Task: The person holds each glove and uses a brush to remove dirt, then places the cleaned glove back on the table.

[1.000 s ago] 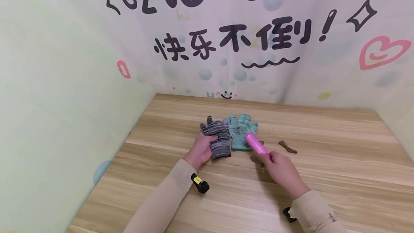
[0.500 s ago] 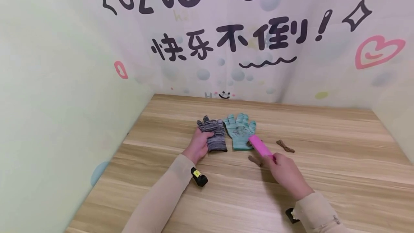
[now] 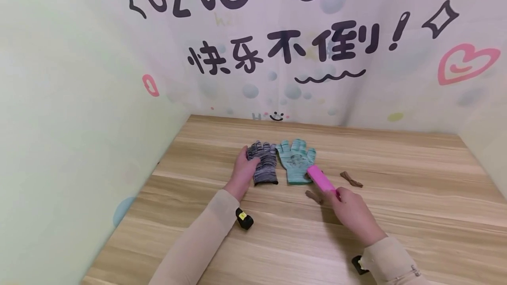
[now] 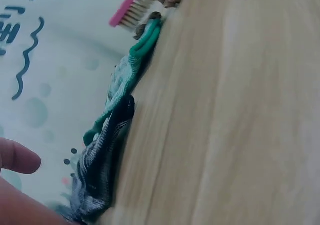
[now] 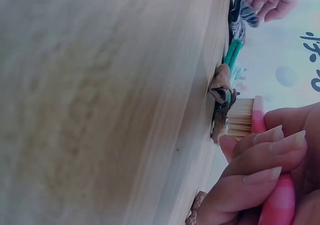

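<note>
A dark grey striped knit glove (image 3: 265,168) lies on the table, fingers pointing to the back wall. At its left side is my left hand (image 3: 242,173); in the left wrist view the thumb (image 4: 20,156) is raised clear of the glove. Whether the other fingers touch it is hard to tell. Beside it lies a teal striped glove (image 3: 296,164) with a dark smudge on its palm. My right hand (image 3: 354,212) grips a pink brush (image 3: 321,178), bristles down, by its handle at the teal glove's lower right. The bristles (image 5: 241,116) are pale and stand close to brown curled scraps (image 5: 222,85).
One brown twisted scrap (image 3: 351,179) lies right of the brush, and another scrap (image 3: 314,196) is just below the brush head. A printed cloth wall (image 3: 277,96) closes off the back of the wooden table (image 3: 277,241).
The grey glove has moved left, away from the teal one, and now lies straighter. My left hand's hold on it has loosened. The brush has shifted slightly right.
</note>
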Demonstrator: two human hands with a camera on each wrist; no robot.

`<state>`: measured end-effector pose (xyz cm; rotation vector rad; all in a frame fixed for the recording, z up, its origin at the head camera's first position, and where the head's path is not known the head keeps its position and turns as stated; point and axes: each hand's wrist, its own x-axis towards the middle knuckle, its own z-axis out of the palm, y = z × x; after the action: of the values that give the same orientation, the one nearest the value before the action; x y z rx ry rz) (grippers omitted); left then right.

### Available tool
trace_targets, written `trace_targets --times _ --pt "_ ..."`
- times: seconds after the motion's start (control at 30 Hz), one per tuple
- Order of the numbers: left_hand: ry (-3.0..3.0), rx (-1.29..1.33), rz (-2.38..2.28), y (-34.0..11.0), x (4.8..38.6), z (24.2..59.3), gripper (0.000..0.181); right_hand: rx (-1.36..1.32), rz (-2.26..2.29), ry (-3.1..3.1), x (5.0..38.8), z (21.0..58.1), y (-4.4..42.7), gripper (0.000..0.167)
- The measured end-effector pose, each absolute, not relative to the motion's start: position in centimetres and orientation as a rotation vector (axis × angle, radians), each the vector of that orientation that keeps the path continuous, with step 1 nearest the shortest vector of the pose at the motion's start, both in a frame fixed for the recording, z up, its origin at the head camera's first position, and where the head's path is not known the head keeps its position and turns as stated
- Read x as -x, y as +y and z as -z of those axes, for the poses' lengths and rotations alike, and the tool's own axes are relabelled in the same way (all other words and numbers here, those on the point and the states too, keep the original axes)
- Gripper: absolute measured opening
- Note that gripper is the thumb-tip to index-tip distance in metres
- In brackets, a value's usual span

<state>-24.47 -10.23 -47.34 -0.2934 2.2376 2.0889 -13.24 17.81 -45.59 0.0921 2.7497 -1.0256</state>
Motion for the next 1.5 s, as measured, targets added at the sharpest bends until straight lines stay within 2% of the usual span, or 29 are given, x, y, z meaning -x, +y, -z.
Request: trace_targets --times 0.17,0.37,0.47,0.57,0.93,1.5 --pt "2.521 0.162 -1.809 -9.7 23.8 46.7 0.069 -0.069 1.035 2.759 13.3 45.4 17.5 0.044" --pt "2.805 -0.291 -1.329 -8.9 23.2 46.4 0.054 -0.047 1.056 2.761 13.3 45.2 16.8 0.041" --pt "2.725 -0.524 -1.046 -8.3 22.5 46.3 0.045 -0.029 1.039 2.773 13.4 45.4 16.5 0.038" --pt "2.629 -0.648 -0.806 -7.8 21.7 46.1 0.044 -0.016 1.017 2.783 13.5 45.6 16.3 0.036" --pt "2.599 -0.674 -0.628 -7.3 21.3 46.0 0.04 -0.006 0.972 2.81 13.1 45.3 17.0 0.034" --pt "2.611 -0.649 -0.628 -7.3 21.6 45.8 0.04 -0.049 0.997 2.817 12.3 44.2 20.1 0.048"
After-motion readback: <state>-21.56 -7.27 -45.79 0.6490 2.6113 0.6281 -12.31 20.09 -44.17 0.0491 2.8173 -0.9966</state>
